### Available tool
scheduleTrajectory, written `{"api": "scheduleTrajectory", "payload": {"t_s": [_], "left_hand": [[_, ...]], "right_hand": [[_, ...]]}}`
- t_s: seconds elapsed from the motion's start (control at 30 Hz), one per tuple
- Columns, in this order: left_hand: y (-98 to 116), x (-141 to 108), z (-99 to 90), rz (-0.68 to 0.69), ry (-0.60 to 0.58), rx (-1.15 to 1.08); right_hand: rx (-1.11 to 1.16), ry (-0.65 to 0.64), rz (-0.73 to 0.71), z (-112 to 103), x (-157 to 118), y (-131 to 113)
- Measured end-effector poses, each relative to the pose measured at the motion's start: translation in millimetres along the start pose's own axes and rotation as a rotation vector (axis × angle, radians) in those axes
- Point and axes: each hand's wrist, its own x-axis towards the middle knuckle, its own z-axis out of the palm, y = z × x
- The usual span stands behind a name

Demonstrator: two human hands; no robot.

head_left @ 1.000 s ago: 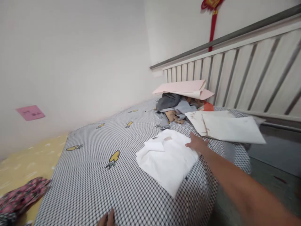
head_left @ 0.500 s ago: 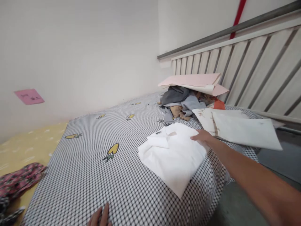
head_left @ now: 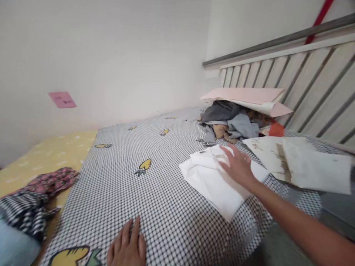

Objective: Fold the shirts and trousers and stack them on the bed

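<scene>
A white folded garment with a small dark-lettered label near its top edge lies on the checked bedsheet. My right hand is over the garment's upper right part, its fingers apart and a little bent. Whether the fingertips press on the cloth, I cannot make out. Toward the near edge of the view, my left hand rests flat on the sheet with nothing in it.
Behind the garment is a pile of grey and tan clothes under a folded pink sheet. White stained papers lie at the right by a slatted rail. At the left are patterned clothes on yellow cloth.
My right hand has moved from the garment's right edge onto its upper part, with fingers spread. More of my left hand shows on the sheet. The view has shifted left.
</scene>
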Motion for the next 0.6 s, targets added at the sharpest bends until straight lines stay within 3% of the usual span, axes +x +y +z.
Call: {"api": "scheduleTrajectory", "payload": {"t_s": [0.1,0.17,0.23,0.3,0.37,0.43,0.5,0.57,0.6], "left_hand": [[10,-1,-8.0,0.038,0.086,0.002],[15,-2,-12.2,0.047,0.146,-0.011],[21,-5,-16.3,0.032,0.17,-0.038],[26,-10,-21.0,-0.009,0.145,-0.088],[31,-15,-25.2,-0.061,0.082,-0.184],[34,-17,-27.5,-0.099,0.01,-0.312],[34,-15,-29.0,-0.114,-0.077,-0.434],[32,-13,-31.9,-0.092,-0.146,-0.535],[30,-14,-34.2,-0.079,-0.171,-0.576]], "right_hand": [[0.09,0.039,-0.3,13,-43,-66],[0.092,-0.051,-0.417,33,-59,-98],[0.053,-0.236,-0.408,53,-61,-115],[0.004,-0.423,-0.284,68,-55,-118],[-0.01,-0.473,-0.202,78,-46,-116],[0.025,-0.451,-0.236,85,-43,-120],[0.044,-0.258,-0.23,91,-51,-138],[0.139,-0.09,-0.317,93,-79,-168],[0.212,-0.104,-0.402,93,-99,-184]]}}
